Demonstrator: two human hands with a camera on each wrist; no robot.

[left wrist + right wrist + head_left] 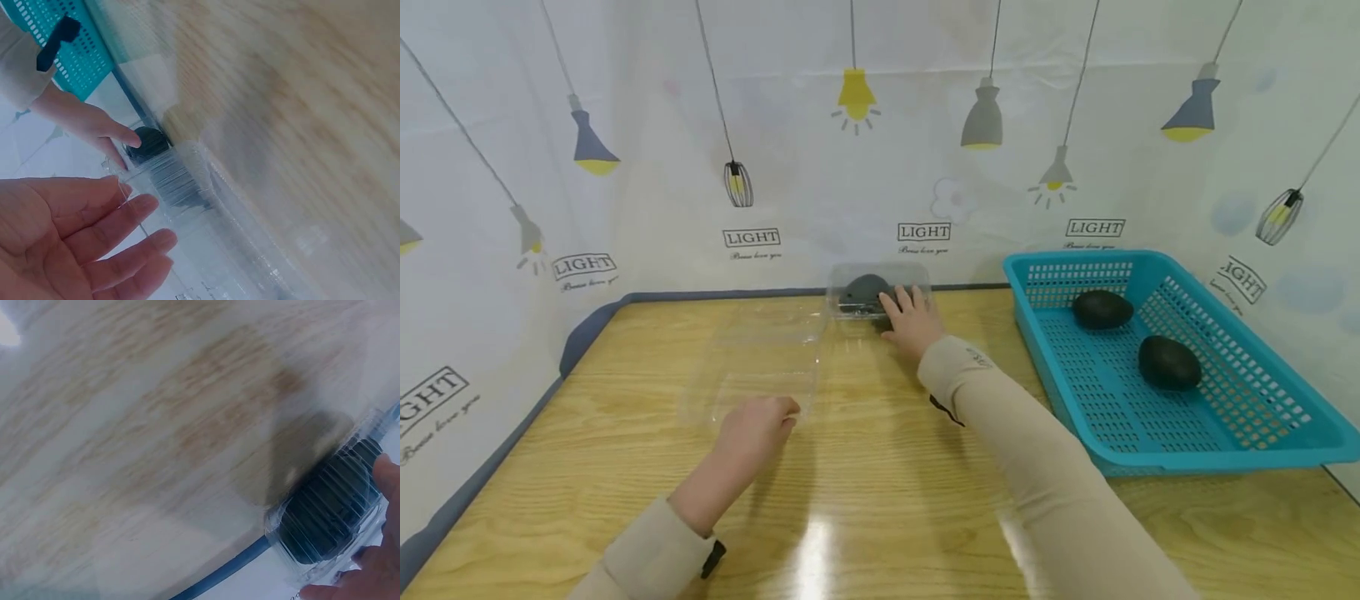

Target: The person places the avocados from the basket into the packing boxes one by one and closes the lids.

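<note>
A transparent plastic clamshell box [767,358] lies unfolded on the table, left of the middle. My left hand [752,433] pinches its near right edge between thumb and forefinger, while the other fingers curl loosely in the left wrist view. At the back, a second transparent box [331,500] holds dark, avocado-like fruit [865,290]; how many is hidden. My right hand [913,321] lies at that box's right end, fingers spread and touching it. In the right wrist view, the thumb is on one side and the fingertips on the other.
On the right stands a blue perforated basket [1033,367]. Inside it are two dark fruits, one farther back [1102,309] and one nearer [1169,362]. A white sheet printed with lamps [805,167] hangs behind the wooden table [880,500], close against the back box.
</note>
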